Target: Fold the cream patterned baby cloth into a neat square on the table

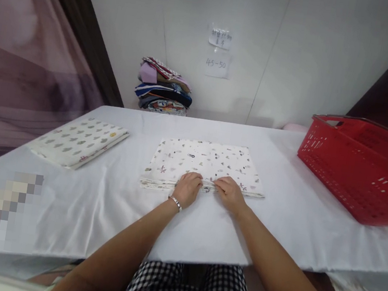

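Note:
In front of me lies a folded white cloth [209,162] printed with small scattered figures, its layered front edge facing me. My left hand [188,188], with a bracelet on the wrist, pinches that edge just left of its middle. Close beside it, my right hand [229,193] grips the same edge with thumb and fingers together. A narrow gap parts the two hands. Fingertips are partly hidden in the layers of cloth.
A second folded cloth [81,142] with grey prints lies to the left on the white tablecloth [124,222]. A red plastic basket [353,174] stands at the right. Behind the table's far edge is a stack of folded fabrics [165,87]; paper signs [217,65] hang on the wall.

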